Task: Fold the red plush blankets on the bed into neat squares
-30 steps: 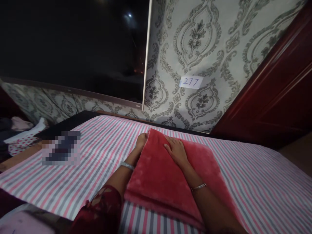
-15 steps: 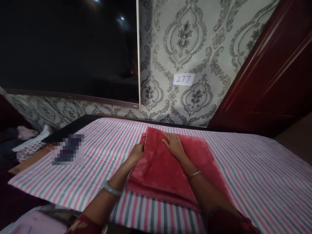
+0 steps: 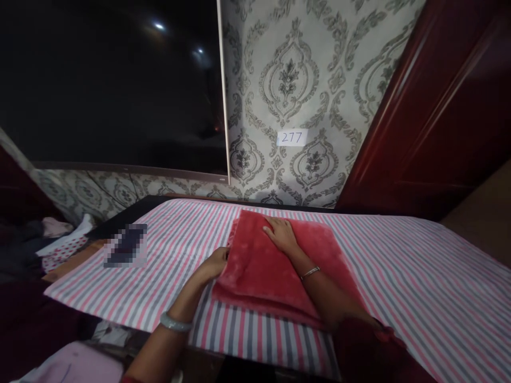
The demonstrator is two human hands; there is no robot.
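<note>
A folded red plush cloth (image 3: pixel 257 271) lies on the striped sheet (image 3: pixel 179 234), its layers showing along the front edge. My left hand (image 3: pixel 216 261) is at the cloth's left edge, with fingers curled and closed on that edge; the fingertips are partly hidden. Near the cloth's back edge, my right hand (image 3: pixel 281 234) lies flat on top, fingers stretched out and open. Its forearm crosses over the right part of the cloth and hides some of it.
Behind the table hangs a large dark television (image 3: pixel 120 90) on patterned wallpaper, beside a paper label (image 3: pixel 292 137) reading 277. A dark red wooden panel (image 3: pixel 399 143) stands at right. A blurred-out dark object (image 3: pixel 125 246) lies on the sheet's left side.
My left hand has slid a little toward me along the cloth's left edge. The right hand stays pressed on the cloth. The camera view has shifted slightly.
</note>
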